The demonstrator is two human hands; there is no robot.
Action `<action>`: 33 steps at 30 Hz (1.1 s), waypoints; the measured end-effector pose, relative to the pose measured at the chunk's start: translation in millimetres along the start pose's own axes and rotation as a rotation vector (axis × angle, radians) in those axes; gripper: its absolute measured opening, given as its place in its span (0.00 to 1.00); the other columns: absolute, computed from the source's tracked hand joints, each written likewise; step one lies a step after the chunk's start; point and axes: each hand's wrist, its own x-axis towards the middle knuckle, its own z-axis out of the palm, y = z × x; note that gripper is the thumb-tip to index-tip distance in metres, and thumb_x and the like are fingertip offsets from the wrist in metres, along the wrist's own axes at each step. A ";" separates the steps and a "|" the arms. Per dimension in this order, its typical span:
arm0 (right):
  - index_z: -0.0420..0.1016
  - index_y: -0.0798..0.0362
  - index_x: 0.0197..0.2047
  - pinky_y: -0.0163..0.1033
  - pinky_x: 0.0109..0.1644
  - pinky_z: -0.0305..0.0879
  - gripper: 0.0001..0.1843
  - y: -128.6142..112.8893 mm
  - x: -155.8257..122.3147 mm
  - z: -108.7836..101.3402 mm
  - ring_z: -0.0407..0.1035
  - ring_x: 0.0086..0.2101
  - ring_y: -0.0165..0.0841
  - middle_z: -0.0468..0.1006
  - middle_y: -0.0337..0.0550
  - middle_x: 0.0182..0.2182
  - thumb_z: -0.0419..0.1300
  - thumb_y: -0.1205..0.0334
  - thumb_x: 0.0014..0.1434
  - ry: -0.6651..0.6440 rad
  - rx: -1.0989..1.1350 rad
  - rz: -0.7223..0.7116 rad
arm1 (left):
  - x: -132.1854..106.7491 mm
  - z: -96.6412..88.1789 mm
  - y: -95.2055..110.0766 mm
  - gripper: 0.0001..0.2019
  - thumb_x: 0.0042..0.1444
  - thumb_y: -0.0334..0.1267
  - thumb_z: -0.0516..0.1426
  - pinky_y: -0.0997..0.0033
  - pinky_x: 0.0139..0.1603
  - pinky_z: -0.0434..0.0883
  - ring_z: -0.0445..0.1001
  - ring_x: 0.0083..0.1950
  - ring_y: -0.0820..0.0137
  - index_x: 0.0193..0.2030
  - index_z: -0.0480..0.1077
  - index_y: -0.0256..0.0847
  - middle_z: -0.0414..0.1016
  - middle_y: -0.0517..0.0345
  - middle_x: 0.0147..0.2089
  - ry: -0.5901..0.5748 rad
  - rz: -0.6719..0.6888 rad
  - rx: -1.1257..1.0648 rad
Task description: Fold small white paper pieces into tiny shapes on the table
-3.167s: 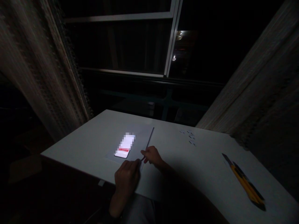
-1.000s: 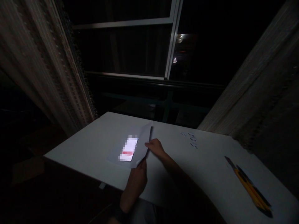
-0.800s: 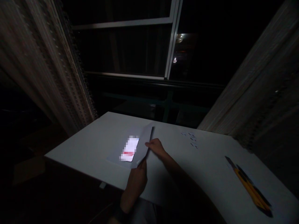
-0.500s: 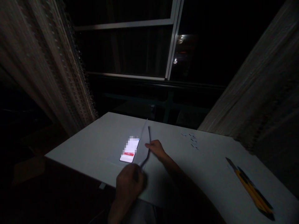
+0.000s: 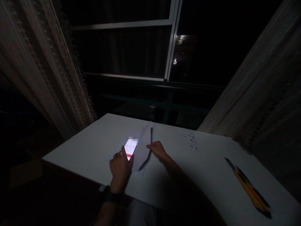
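Observation:
My left hand (image 5: pixel 120 168) is at the lower end of a lit phone (image 5: pixel 131 147), with a finger on the left edge and the thumb on the right edge. The phone rests on or just above pale paper; which of the two I cannot tell. My right hand (image 5: pixel 158 150) is closed, its thumb and fingers pinching the right edge of a white sheet of paper (image 5: pixel 145 144). That edge is raised and curls up beside the phone. The sheet's left part is hard to tell from the tabletop in the dim light.
On the right of the white table (image 5: pixel 77 147) lies a yellow and black utility knife (image 5: pixel 250 191), blade out, with a dark slim object alongside. Several small dark-marked scraps (image 5: pixel 192 141) lie toward the back right. Curtains (image 5: pixel 44 62) and a dark window stand behind.
My left hand has left the near edge of the paper and moved up and left onto the phone. My right hand keeps its pinch on the sheet, whose raised part leans slightly differently.

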 end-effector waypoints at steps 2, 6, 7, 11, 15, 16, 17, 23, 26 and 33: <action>0.66 0.56 0.15 0.32 0.25 0.51 0.13 -1.2 3.7 -3.4 0.58 0.19 0.26 0.62 0.32 0.13 0.60 0.58 0.43 -0.006 0.058 0.003 | 1.4 -0.6 -1.2 0.29 0.57 0.48 0.46 0.59 0.39 0.63 0.70 0.43 0.56 0.60 0.56 0.29 0.73 0.39 0.39 0.007 -0.006 0.007; 0.68 0.56 0.15 0.33 0.25 0.53 0.11 -3.9 7.7 -7.4 0.60 0.20 0.27 0.65 0.34 0.14 0.61 0.59 0.40 0.015 0.204 -0.002 | 3.4 -0.1 -3.7 0.28 0.58 0.48 0.45 0.59 0.39 0.63 0.70 0.44 0.55 0.59 0.57 0.29 0.73 0.39 0.40 0.026 0.004 0.029; 0.68 0.56 0.15 0.33 0.25 0.54 0.11 -4.4 7.7 -8.0 0.61 0.20 0.28 0.66 0.34 0.14 0.61 0.59 0.39 0.018 0.268 0.008 | 3.4 0.3 -4.1 0.27 0.58 0.48 0.45 0.59 0.39 0.63 0.70 0.44 0.55 0.58 0.57 0.29 0.73 0.39 0.40 0.028 0.003 0.033; 0.70 0.56 0.18 0.36 0.29 0.60 0.08 -7.2 5.4 -16.3 0.65 0.23 0.31 0.72 0.39 0.18 0.63 0.61 0.36 0.023 0.640 0.020 | 2.2 2.6 -5.3 0.27 0.58 0.48 0.45 0.60 0.39 0.63 0.69 0.46 0.55 0.58 0.58 0.29 0.73 0.39 0.41 0.031 0.005 0.043; 0.70 0.56 0.17 0.36 0.30 0.61 0.07 -9.5 0.7 -43.2 0.65 0.23 0.31 0.72 0.40 0.18 0.64 0.63 0.34 0.117 0.814 -0.065 | 2.9 5.0 -7.2 0.27 0.58 0.48 0.45 0.59 0.40 0.63 0.69 0.46 0.54 0.58 0.58 0.29 0.72 0.38 0.43 0.039 0.010 0.040; 0.70 0.56 0.17 0.36 0.30 0.61 0.07 -9.1 -1.2 -52.3 0.65 0.23 0.31 0.72 0.40 0.19 0.64 0.63 0.34 0.128 0.809 -0.072 | 3.5 5.1 -7.7 0.27 0.58 0.48 0.46 0.58 0.40 0.63 0.69 0.46 0.54 0.57 0.58 0.29 0.72 0.38 0.44 0.042 0.010 0.038; 0.70 0.56 0.18 0.36 0.30 0.61 0.08 -7.9 -3.6 -61.8 0.65 0.23 0.31 0.73 0.40 0.19 0.65 0.63 0.34 0.119 0.794 -0.072 | 3.9 5.0 -7.9 0.27 0.58 0.48 0.46 0.57 0.41 0.63 0.68 0.47 0.53 0.57 0.59 0.28 0.72 0.37 0.45 0.051 0.010 0.037; 0.70 0.55 0.26 0.35 0.28 0.61 0.15 7.6 -28.1 -120.0 0.67 0.24 0.31 0.74 0.41 0.23 0.68 0.56 0.37 0.059 0.638 -0.094 | -13.2 7.8 13.5 0.21 0.58 0.45 0.47 0.56 0.49 0.62 0.64 0.54 0.55 0.51 0.65 0.32 0.69 0.39 0.51 0.149 0.258 -0.078; 0.65 0.53 0.26 0.32 0.25 0.60 0.17 8.9 -49.2 -148.4 0.66 0.22 0.28 0.72 0.36 0.21 0.69 0.55 0.39 0.089 0.568 -0.143 | -35.8 18.0 34.0 0.23 0.57 0.48 0.48 0.57 0.53 0.61 0.64 0.56 0.56 0.51 0.66 0.33 0.69 0.40 0.53 0.066 0.424 -0.153; 0.64 0.49 0.33 0.31 0.21 0.61 0.18 -4.5 -105.3 -203.1 0.68 0.19 0.29 0.74 0.35 0.21 0.68 0.55 0.43 0.015 0.495 -0.159 | -55.7 32.3 43.5 0.23 0.60 0.45 0.44 0.50 0.60 0.54 0.56 0.63 0.54 0.59 0.62 0.38 0.60 0.45 0.62 -0.011 0.494 -0.084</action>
